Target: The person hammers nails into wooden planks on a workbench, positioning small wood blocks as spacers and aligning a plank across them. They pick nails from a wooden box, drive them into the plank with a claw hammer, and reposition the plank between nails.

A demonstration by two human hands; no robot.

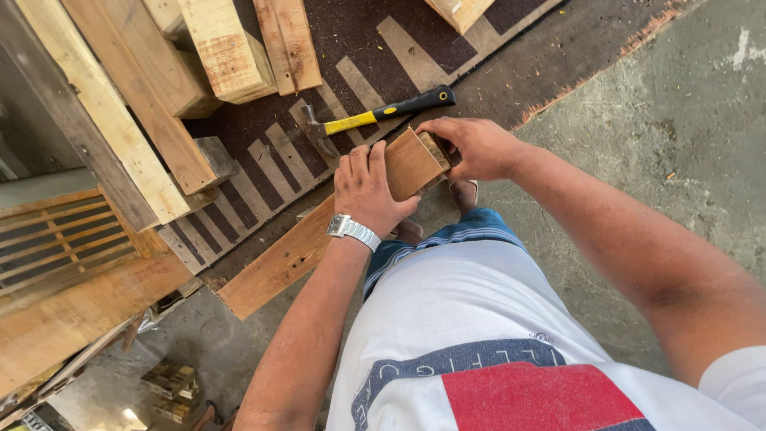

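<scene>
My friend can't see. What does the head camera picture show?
Both hands hold a long wooden plank: the left hand lies flat on top, and the right hand grips its end. A yellow-and-black hammer lies just beyond.

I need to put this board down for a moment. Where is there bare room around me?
The grey concrete floor right of the right hand is open. The dark striped mat has a small free patch above the yellow-and-black hammer. Left is crowded: stacked pale timber beams and a slatted wooden frame. The left hand rests on the long brown wooden board.
</scene>
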